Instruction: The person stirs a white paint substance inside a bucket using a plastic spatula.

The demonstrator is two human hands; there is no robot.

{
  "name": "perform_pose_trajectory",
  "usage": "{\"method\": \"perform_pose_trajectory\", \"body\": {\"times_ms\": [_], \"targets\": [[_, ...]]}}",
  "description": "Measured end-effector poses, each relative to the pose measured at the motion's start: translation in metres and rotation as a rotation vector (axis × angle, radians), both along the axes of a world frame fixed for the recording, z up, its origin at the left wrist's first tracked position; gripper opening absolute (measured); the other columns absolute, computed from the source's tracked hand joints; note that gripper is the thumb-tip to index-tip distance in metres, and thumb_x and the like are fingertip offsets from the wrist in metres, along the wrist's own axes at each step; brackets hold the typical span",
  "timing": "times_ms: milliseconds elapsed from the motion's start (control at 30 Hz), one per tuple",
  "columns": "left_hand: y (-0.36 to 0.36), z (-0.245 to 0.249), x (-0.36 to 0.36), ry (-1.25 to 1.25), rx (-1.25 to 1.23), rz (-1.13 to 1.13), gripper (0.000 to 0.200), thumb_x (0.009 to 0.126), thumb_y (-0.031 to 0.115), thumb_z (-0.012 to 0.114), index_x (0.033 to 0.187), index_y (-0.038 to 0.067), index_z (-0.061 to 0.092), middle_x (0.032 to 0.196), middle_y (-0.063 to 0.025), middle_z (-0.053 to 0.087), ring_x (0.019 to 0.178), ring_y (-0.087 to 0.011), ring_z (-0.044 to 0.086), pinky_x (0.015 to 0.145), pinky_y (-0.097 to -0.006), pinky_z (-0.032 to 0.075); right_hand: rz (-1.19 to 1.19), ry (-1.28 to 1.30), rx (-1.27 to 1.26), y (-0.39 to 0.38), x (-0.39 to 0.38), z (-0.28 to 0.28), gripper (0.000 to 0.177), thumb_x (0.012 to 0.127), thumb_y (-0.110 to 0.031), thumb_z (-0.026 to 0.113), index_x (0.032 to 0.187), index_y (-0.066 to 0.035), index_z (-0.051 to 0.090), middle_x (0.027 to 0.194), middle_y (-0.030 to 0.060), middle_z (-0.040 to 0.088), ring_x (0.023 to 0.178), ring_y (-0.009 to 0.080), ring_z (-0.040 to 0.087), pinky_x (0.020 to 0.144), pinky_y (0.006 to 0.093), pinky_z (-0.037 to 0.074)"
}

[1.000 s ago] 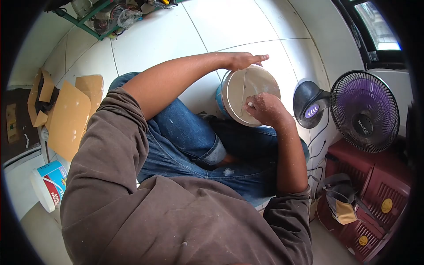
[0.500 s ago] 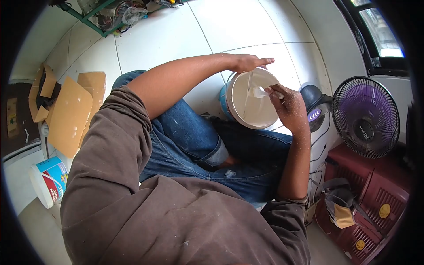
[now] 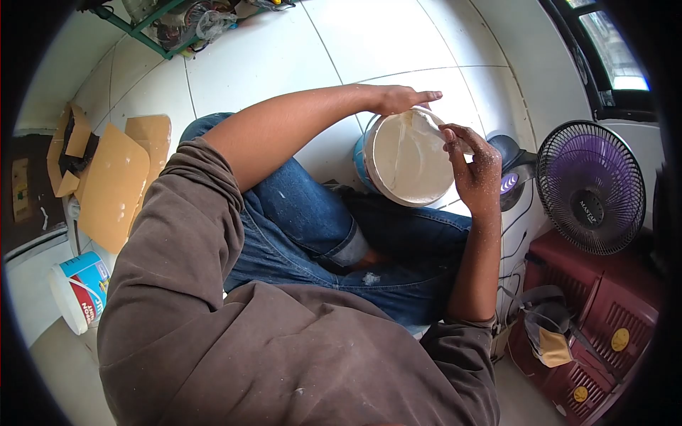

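A round bucket with pale, creamy material inside stands tilted on the floor in front of my legs. My left hand rests on its far rim, thumb and fingers stretched out. On the bucket's right side, my right hand is closed around a pale, spatula-like tool, whose end lies by the inner far right wall. White specks cover my right hand and wrist. A thin strip crosses the bucket's opening near its left side.
Close on the right stand a purple-black fan and a maroon case with a respirator mask on it. To the left are cardboard pieces and a blue-white bucket. A green rack stands at the far left.
My right hand has shifted slightly right, and the tool has moved from the bucket's middle to its far right wall. My left hand has stayed on the rim.
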State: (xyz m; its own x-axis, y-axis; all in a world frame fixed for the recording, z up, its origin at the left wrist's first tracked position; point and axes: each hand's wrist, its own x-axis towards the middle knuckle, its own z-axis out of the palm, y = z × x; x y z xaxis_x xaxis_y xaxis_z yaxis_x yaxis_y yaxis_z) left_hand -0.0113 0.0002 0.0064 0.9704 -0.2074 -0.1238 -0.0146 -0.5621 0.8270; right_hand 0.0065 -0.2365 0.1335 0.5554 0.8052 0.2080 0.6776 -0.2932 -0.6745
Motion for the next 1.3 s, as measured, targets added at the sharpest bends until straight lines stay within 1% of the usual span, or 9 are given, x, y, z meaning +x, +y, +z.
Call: {"method": "perform_pose_trajectory", "body": {"times_ms": [167,267,433,700,967,1067,1167,1233,1300], "targets": [[0.003,-0.009,0.007,-0.012,0.019,-0.021,0.063,0.116,0.041,0.046,0.171,0.017,0.028,0.154,-0.0232,0.059,0.145,-0.0379,0.055,0.128,-0.0516,0.037,-0.002,0.026,0.019,-0.003,0.001,0.004,0.016,0.103,-0.011,0.069,0.110,0.001,0.077,0.099,0.0204,0.079,0.088,0.0301,0.079,0.078,0.0377,0.060],[0.001,-0.002,0.002,-0.061,0.027,0.011,0.061,0.116,0.047,0.039,0.167,0.012,0.039,0.152,-0.0238,0.060,0.144,-0.0386,0.056,0.128,-0.0512,0.036,0.020,-0.001,-0.055,-0.008,0.005,0.006,0.015,0.103,-0.012,0.070,0.108,0.001,0.077,0.091,0.0194,0.078,0.083,0.0288,0.079,0.075,0.0374,0.060],[0.001,0.002,0.002,0.012,-0.070,0.017,0.085,0.113,0.066,0.021,0.148,0.001,0.063,0.147,-0.0240,0.064,0.140,-0.0378,0.059,0.126,-0.0496,0.037,0.065,-0.140,-0.398,-0.004,0.002,-0.003,0.021,0.101,-0.022,0.070,0.101,-0.002,0.077,0.088,0.0220,0.077,0.077,0.0397,0.076,0.074,0.0462,0.059],[-0.003,0.015,0.000,0.225,-0.225,0.062,0.093,0.111,0.072,0.019,0.147,0.000,0.064,0.148,-0.0256,0.063,0.141,-0.0356,0.058,0.125,-0.0474,0.038,0.332,-0.202,-0.673,0.010,-0.001,-0.056,0.026,0.101,-0.024,0.064,0.098,-0.004,0.080,0.084,0.0231,0.076,0.081,0.0429,0.074,0.080,0.0525,0.059],[-0.004,0.014,-0.001,0.228,-0.175,0.103,0.094,0.110,0.073,0.017,0.146,0.001,0.065,0.146,-0.0247,0.065,0.140,-0.0368,0.059,0.124,-0.0481,0.039,0.274,-0.077,-0.652,0.007,-0.001,-0.034,0.025,0.101,-0.023,0.065,0.100,-0.003,0.080,0.086,0.0235,0.075,0.079,0.0435,0.074,0.079,0.0522,0.059],[0.000,0.010,-0.004,0.063,-0.105,0.072,0.094,0.110,0.073,0.017,0.145,0.001,0.065,0.145,-0.0251,0.065,0.140,-0.0374,0.059,0.124,-0.0487,0.039,0.054,-0.083,-0.373,0.003,-0.001,-0.006,0.023,0.101,-0.021,0.068,0.105,0.000,0.077,0.088,0.0255,0.075,0.080,0.0444,0.074,0.074,0.0484,0.058],[-0.001,0.003,-0.001,0.074,-0.126,0.048,0.094,0.110,0.073,0.017,0.145,0.001,0.066,0.145,-0.0250,0.065,0.139,-0.0376,0.060,0.124,-0.0495,0.039,-0.080,-0.014,-0.182,0.000,0.007,-0.008,0.024,0.104,-0.022,0.069,0.109,0.001,0.077,0.085,0.0234,0.076,0.075,0.0358,0.077,0.072,0.0411,0.059],[-0.002,-0.010,0.003,-0.133,0.023,0.018,0.095,0.109,0.075,0.018,0.143,0.001,0.067,0.143,-0.0252,0.066,0.137,-0.0374,0.061,0.122,-0.0497,0.041,-0.089,0.007,-0.146,-0.002,0.008,-0.005,0.024,0.105,-0.021,0.070,0.109,0.001,0.077,0.084,0.0212,0.076,0.074,0.0311,0.078,0.071,0.0392,0.059],[-0.002,0.001,0.005,0.041,-0.082,0.047,0.090,0.111,0.072,0.020,0.146,0.002,0.065,0.144,-0.0252,0.066,0.137,-0.0376,0.061,0.123,-0.0501,0.040,-0.091,0.028,-0.108,-0.002,0.008,-0.004,0.024,0.105,-0.021,0.070,0.109,0.001,0.077,0.083,0.0191,0.077,0.072,0.0265,0.078,0.071,0.0373,0.059]]}}
